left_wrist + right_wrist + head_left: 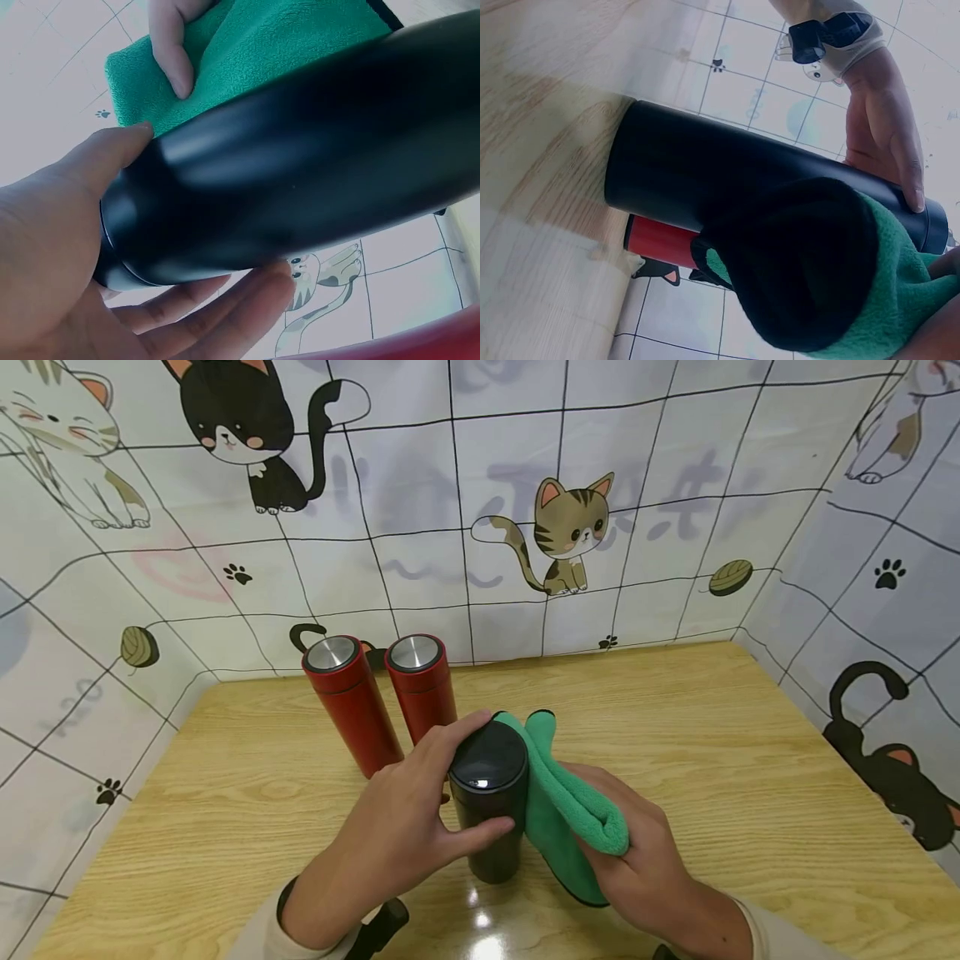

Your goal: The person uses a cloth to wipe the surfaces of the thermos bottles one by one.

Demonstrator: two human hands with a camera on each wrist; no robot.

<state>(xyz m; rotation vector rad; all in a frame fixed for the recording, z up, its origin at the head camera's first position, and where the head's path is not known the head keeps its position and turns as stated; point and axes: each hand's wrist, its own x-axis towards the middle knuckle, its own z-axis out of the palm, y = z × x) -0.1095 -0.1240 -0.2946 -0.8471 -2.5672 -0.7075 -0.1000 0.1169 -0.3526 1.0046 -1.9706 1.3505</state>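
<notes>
A black thermos bottle (pixel 491 814) stands upright on the wooden table. My left hand (pixel 408 822) grips it near the top, with the thumb across its near side and the fingers round the far left side. In my right hand (pixel 637 852) is a folded green cloth (pixel 558 802) with dark edging, held against the bottle's right side. The left wrist view has the cloth (pixel 255 56) lying along the black bottle (pixel 300 157). Seen from the right wrist, the bottle's base (pixel 630 157) meets the table, and a dark face of the cloth (pixel 802 262) covers part of its side.
Two red thermos bottles with silver-topped lids, one at left (pixel 352 706) and one beside it (pixel 422 681), stand behind my left hand. White cat-print sheeting (pixel 510 452) walls the table's back and sides. The wooden tabletop (pixel 720 760) extends to the right.
</notes>
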